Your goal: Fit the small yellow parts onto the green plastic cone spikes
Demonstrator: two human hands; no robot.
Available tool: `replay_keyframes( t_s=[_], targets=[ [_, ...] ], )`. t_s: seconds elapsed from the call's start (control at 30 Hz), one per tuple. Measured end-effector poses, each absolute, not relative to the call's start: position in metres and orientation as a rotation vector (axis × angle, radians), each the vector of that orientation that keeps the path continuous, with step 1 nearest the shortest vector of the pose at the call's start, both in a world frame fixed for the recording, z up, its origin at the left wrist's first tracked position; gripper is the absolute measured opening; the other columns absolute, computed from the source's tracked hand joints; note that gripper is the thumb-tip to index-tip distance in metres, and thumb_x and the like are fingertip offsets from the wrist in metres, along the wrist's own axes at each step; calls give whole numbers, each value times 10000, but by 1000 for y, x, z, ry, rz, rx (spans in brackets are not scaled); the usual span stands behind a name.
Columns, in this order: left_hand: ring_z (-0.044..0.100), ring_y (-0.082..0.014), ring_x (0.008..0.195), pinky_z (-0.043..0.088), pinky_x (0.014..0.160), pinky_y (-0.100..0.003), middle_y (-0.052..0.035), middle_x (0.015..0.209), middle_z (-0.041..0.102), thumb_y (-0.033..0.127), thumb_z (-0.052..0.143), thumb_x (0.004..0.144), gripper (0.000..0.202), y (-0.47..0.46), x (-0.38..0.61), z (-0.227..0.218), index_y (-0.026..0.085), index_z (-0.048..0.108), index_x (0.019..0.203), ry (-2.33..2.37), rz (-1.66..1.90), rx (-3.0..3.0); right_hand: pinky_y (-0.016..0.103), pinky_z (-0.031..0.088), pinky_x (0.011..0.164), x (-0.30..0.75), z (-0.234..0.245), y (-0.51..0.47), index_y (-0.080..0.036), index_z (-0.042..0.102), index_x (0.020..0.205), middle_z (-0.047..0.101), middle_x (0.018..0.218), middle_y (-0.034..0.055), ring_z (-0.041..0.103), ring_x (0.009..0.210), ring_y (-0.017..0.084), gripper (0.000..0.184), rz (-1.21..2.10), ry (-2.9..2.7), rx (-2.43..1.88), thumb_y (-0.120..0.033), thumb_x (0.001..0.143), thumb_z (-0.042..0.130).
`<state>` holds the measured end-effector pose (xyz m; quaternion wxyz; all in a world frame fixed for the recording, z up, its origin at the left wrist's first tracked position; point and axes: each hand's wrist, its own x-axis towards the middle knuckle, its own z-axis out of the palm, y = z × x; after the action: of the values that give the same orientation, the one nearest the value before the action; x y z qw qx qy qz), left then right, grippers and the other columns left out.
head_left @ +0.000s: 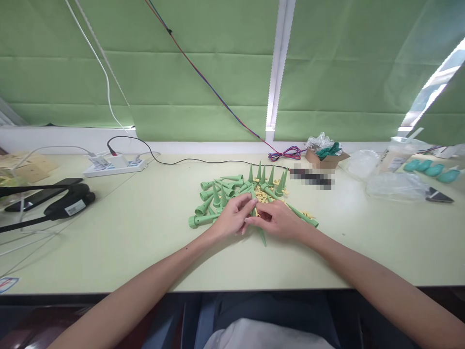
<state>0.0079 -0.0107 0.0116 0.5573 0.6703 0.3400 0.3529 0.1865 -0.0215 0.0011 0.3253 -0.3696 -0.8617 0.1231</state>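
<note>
One spike (pixel 262 236) is pinched by the left hand (pixel 233 214), apparently for steadiness, while the right hand (pixel 282 219) seemingly grips a yellow piece (pixel 257 213).

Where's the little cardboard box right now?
In the head view, the cardboard box sits right of centre near the back of the table, just right of the coiled red-and-blue wire.

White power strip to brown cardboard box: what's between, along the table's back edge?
Head view: a thin black cable and a coiled red-and-blue wire bundle.
</note>
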Motion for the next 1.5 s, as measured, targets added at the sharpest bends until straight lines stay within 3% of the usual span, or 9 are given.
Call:
replay_keyframes(
  t_s=[0.23,0.47,0.57,0.7,0.8,1.0,1.3,1.5],
  targets=[
    [470,-93,361,330,327,-188,76,487,460,567,550,920,381,-12,11,14,199,474,853,801,883,1561,255,242,518,191,-1,-16,-198,372,626,387,521,-66,324,483,84,486,275,-2203,-976,-512,958,536],
    [510,-92,381,424,421,-213,46,523,585,493,592,922,345,-4,9,12,197,447,818,853,1048,1571,267,280,548,198,4,-9,-210,392,674,409,564,-40,362,506,109,410,252,-1977,-1084,-387,1041,349],
    [631,-135,521,517,468,-243,21,649,617,478,631,896,337,-2,9,9,193,466,822,835,1110,1536,266,291,557,201,6,-5,-213,457,718,453,569,-40,371,500,117,323,215,-1971,-1183,-347,1010,430],
    [719,-191,754,621,572,-308,-45,973,615,459,688,851,331,-2,12,5,166,539,889,772,1149,1481,260,331,596,204,3,1,-208,577,848,545,576,-38,462,515,131,125,226,-2083,-1288,-200,938,490],
    [734,-201,832,648,681,-338,-60,1053,609,428,694,854,316,-2,14,3,161,566,965,745,1136,1455,263,341,607,206,1,3,-204,609,906,617,628,-17,519,544,145,137,212,-2126,-1342,-151,915,483],
    [737,-217,890,642,804,-388,-50,939,681,414,670,872,293,-1,14,1,172,576,1009,774,1091,1488,273,350,627,205,2,3,-193,617,939,696,737,22,571,607,165,131,183,-2120,-1434,-170,935,488],
    [677,-169,602,572,641,-316,-4,689,674,425,580,916,242,-6,10,6,184,590,932,982,1001,1769,282,372,650,203,2,0,-179,625,883,704,789,26,591,694,173,148,245,-2218,-1357,-88,799,542],
    [564,-137,494,473,522,-267,31,576,576,443,546,922,254,-3,8,2,203,549,836,1104,1031,1919,293,384,669,202,7,-3,-179,622,887,690,813,33,580,731,182,99,328,-2290,-1302,-159,791,608]
  ],
)
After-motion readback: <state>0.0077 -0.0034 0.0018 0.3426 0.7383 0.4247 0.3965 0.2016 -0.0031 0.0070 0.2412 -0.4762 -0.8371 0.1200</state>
